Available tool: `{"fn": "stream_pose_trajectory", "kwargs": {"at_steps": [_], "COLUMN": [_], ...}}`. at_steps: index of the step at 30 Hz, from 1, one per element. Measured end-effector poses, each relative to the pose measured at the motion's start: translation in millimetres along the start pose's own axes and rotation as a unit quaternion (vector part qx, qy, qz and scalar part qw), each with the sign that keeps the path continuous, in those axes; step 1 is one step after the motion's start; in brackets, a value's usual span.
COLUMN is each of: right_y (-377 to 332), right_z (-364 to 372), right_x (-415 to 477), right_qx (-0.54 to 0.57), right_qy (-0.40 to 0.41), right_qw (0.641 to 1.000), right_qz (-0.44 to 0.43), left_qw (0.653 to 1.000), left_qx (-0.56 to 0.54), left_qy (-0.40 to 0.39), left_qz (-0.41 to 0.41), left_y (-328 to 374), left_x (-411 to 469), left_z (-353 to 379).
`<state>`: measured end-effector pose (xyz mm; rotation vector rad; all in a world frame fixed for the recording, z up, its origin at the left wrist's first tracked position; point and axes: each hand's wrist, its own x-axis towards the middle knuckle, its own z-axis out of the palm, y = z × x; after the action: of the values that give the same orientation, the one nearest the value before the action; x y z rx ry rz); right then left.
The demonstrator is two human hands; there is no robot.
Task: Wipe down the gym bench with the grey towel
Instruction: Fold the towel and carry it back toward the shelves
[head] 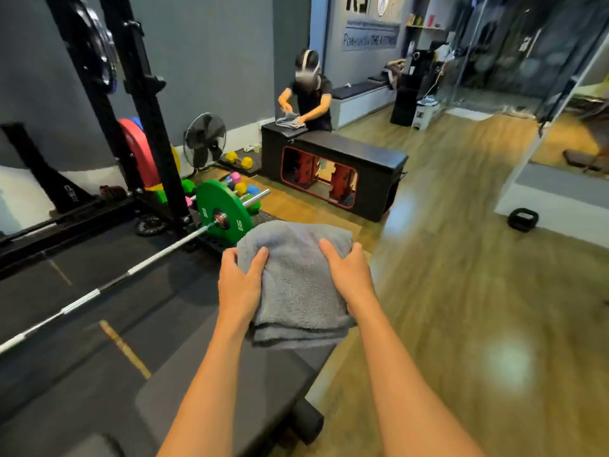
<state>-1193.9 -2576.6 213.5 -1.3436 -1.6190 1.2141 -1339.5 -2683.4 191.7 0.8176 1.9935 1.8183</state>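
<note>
A folded grey towel [296, 278] lies on the far end of the black padded gym bench [237, 374], which runs from the lower left toward the centre. My left hand [239, 283] grips the towel's left edge, thumb on its side and fingers on top. My right hand [346, 270] presses on the towel's right side with fingers curled over its far edge. Both forearms reach in from the bottom of the view. The bench's far end is hidden under the towel.
A barbell [108, 285] with a green 10 kg plate [224, 216] lies left of the bench on black matting, beside a black squat rack [145, 103]. Another person [309, 94] folds cloths on a black storage bench [349, 166]. Wooden floor [478, 308] spreads to the right; a kettlebell [523, 220] sits there.
</note>
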Motion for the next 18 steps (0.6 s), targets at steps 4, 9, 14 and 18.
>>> {"fn": "stream_pose_trajectory", "kwargs": {"at_steps": [4, 9, 14, 18], "right_y": [-93.9, -151.1, -153.3, -146.7], "right_z": [-122.6, -277.4, -387.8, -443.7], "right_x": [19.6, 51.1, 86.9, 134.8], "right_qx": [0.057, 0.12, 0.13, 0.153], "right_qy": [0.074, 0.127, 0.179, 0.205], "right_qw": [0.996, 0.985, 0.973, 0.964], "right_qz": [0.016, -0.012, -0.065, -0.066], "left_qw": [0.996, 0.984, 0.973, 0.97], "left_qx": [-0.027, -0.052, -0.079, -0.074], "left_qy": [-0.077, -0.154, -0.186, -0.2], "left_qz": [0.028, 0.078, 0.11, 0.118], "left_y": [145.1, 265.9, 319.1, 342.6], "left_x": [11.5, 5.1, -7.7, 2.0], "left_z": [69.8, 182.7, 290.8, 368.9]}}
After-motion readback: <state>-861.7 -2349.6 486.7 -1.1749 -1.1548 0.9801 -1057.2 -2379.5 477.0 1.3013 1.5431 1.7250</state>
